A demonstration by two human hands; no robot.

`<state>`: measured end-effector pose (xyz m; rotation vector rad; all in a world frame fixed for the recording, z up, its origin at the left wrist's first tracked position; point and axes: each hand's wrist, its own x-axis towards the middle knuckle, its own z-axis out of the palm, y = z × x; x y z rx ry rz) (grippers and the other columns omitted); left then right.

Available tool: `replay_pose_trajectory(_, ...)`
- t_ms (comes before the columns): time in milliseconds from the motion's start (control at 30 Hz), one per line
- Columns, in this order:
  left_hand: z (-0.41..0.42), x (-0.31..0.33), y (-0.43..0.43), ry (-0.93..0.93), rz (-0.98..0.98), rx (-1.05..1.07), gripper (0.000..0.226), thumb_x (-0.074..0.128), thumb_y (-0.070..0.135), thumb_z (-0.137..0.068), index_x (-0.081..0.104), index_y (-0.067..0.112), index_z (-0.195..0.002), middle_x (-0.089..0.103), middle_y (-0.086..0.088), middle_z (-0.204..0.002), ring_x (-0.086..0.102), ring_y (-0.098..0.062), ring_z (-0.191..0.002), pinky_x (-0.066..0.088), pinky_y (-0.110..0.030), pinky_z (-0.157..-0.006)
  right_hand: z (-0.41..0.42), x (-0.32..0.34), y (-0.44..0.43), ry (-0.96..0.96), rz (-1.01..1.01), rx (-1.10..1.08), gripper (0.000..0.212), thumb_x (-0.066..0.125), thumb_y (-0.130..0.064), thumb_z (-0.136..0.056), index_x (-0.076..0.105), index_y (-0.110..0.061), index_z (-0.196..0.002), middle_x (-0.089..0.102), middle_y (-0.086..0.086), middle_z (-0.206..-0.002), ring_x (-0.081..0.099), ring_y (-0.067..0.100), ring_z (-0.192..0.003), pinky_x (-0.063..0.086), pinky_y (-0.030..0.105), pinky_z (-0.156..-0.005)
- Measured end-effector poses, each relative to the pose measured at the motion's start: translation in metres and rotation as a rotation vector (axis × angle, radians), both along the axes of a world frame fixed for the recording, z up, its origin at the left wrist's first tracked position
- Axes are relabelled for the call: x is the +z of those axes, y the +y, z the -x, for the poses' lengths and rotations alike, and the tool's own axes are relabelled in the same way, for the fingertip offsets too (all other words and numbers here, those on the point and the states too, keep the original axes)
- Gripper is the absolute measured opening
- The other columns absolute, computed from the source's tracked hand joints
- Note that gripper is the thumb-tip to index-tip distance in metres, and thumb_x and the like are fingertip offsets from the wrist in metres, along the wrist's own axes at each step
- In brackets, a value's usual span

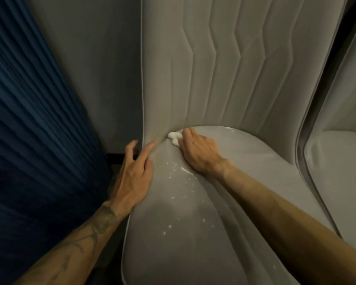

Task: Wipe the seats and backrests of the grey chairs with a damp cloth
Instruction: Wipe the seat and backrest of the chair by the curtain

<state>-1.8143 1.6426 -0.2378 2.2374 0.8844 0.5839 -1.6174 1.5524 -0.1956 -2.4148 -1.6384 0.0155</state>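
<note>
A grey upholstered chair fills the view, its seat (193, 233) running toward me and its quilted backrest (224, 68) rising behind. My right hand (197, 151) presses a small wadded white cloth (174, 137) into the crease where seat meets backrest, fingers curled round it. My left hand (135, 173) grips the chair's left edge beside that crease, thumb on the front face and fingers wrapped behind. White specks and a small white smear (185, 170) dot the seat between my hands and closer to me.
A second grey chair (341, 161) stands close on the right, with a narrow dark gap between the two. A dark blue pleated curtain (29, 120) hangs on the left, with a grey wall (90, 68) behind the chair.
</note>
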Motion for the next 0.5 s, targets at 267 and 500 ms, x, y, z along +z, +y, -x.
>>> replay_pose_trajectory(267, -0.002, 0.001, 0.001, 0.070, 0.029, -0.009, 0.043, 0.030, 0.037, -0.112, 0.033, 0.052, -0.152, 0.036, 0.004, -0.151, 0.059, -0.027, -0.115, 0.053, -0.044, -0.096, -0.001, 0.004, 0.001, -0.006, 0.065, 0.106, 0.031, 0.024, -0.044, -0.107, 0.041, -0.017, -0.105, 0.051, 0.008, -0.113, 0.059, 0.035, -0.099, 0.044, 0.045, -0.074)
replay_pose_trajectory(500, -0.001, 0.002, 0.000, 0.061, 0.029, -0.017, 0.046, 0.030, 0.033, -0.110, 0.035, 0.047, -0.154, 0.040, 0.000, -0.148, 0.059, -0.031, -0.116, 0.054, -0.050, -0.094, 0.018, -0.006, -0.023, -0.001, 0.043, 0.360, 0.024, 0.025, -0.047, -0.106, 0.034, -0.026, -0.096, 0.045, -0.002, -0.097, 0.059, 0.027, -0.083, 0.040, 0.038, -0.065)
